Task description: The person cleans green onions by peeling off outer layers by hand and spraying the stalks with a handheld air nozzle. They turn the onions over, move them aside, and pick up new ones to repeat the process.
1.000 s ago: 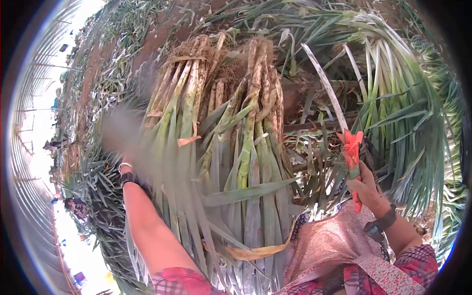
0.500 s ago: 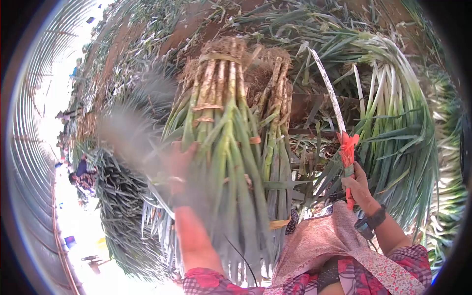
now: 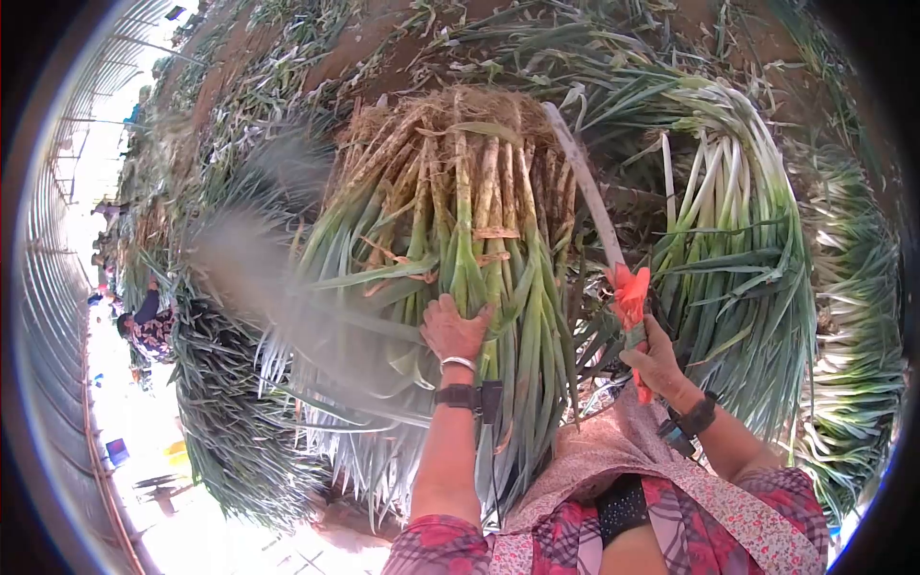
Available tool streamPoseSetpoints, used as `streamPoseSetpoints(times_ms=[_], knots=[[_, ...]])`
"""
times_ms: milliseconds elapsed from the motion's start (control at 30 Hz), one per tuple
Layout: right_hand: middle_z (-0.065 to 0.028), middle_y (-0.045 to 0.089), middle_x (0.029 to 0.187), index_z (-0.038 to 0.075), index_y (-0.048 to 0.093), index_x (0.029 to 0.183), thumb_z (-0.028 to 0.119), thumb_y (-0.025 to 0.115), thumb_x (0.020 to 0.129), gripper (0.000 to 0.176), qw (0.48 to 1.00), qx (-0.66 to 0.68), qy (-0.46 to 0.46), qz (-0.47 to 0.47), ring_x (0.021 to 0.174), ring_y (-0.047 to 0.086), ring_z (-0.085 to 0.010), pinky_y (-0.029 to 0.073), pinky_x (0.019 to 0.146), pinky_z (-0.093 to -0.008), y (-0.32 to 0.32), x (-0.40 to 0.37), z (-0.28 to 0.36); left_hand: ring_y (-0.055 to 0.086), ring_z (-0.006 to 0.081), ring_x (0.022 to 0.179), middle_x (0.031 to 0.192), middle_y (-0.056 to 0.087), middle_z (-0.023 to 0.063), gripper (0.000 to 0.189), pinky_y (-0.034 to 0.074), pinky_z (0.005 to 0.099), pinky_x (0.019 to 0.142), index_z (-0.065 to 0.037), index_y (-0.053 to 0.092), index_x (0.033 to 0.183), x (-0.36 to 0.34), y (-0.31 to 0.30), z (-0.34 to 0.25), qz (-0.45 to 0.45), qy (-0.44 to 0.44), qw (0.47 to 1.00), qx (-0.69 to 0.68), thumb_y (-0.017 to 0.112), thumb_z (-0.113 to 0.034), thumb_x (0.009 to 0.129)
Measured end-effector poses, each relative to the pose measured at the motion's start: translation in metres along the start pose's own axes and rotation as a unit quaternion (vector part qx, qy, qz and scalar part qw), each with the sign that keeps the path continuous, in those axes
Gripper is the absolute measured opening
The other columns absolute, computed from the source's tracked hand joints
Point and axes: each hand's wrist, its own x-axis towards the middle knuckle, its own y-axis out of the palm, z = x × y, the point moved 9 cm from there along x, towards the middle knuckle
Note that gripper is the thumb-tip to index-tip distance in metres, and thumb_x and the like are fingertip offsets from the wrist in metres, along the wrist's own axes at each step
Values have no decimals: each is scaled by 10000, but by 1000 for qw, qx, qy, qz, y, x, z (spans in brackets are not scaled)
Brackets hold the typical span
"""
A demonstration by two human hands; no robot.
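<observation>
A curved, ribbed wall (image 3: 48, 316) was the landmark. Just beside it, a strip of floor (image 3: 216, 546) lay bleached nearly white by glare, with a small blue object (image 3: 117, 450) near the wall and a yellow one slightly farther from it. Well apart from the wall, brown soil (image 3: 350, 59) showed among scattered leaf litter (image 3: 230, 72).

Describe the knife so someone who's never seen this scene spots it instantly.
Find the heap of brown-stained green onions at the picture's centre, then the white-stemmed bunch to its right. Between them, the right hand grips the knife, its narrow blade slanting up and left. Its orange-red handle wrapping sets it apart from the onion stalks.
</observation>
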Motion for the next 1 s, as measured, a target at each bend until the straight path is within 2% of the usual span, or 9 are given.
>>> streamPoseSetpoints(times_ms=[133,233,300,400,500,567,700,867,1000], knots=[[-22,469,828,-18,430,1158,56,637,733,478,996,-75,-23,45,754,444,-96,415,667,-241,28,-5,17,532,370,973,1005,553,194,665,407,501,838,-41,548,989,13,-9,2,47,-18,999,15,684,-596,650],[-48,467,797,-33,419,1158,70,665,716,516,985,-143,-68,66,738,454,-122,417,651,-263,39,6,28,602,397,898,954,627,213,624,470,456,783,-24,588,981,54,-31,25,244,-46,966,-69,673,-570,692],[-62,473,795,-37,418,1149,85,683,712,525,984,-149,-36,88,716,459,-143,417,643,-285,49,13,21,608,392,830,881,638,202,511,471,453,727,-22,605,902,110,-79,57,-4,-29,998,-64,647,-509,754],[-61,476,787,-29,424,1132,90,682,715,504,988,-147,-30,40,689,452,-149,416,636,-294,48,26,-4,520,388,1035,1131,562,227,607,413,441,865,-9,532,1129,203,-83,125,-127,-5,990,-64,618,-505,790],[-50,479,768,-26,431,1144,89,669,711,508,985,-164,-18,50,677,457,-149,416,627,-298,61,39,-3,431,386,1183,1279,476,222,762,345,466,973,-9,448,1267,284,-38,191,-123,23,992,-27,603,-568,773],[-34,494,760,-14,446,1149,75,654,697,505,988,-144,-41,45,667,462,-133,417,618,-291,66,43,-4,360,357,1287,1384,387,225,911,302,455,1038,-33,342,1380,309,-4,218,-38,-71,995,51,475,-705,779],[-19,498,760,-7,458,1129,66,648,689,485,991,-128,-15,30,660,444,-112,412,611,-271,63,42,-1,314,358,1326,1423,342,218,999,251,530,1056,-39,348,1388,325,50,222,70,-78,991,87,373,-801,743],[-3,474,781,-4,461,1143,55,635,686,493,993,-98,60,19,702,425,-90,400,650,-239,53,38,-24,477,365,1199,1300,480,245,928,356,432,1007,6,426,1319,328,34,211,69,-85,993,48,507,-717,744],[-5,466,798,-2,459,1150,54,632,690,494,996,-89,3,1,723,423,-89,398,664,-238,49,38,-6,508,400,1153,1194,539,301,980,378,402,981,51,502,1246,319,39,200,165,-105,977,80,539,-747,678]])
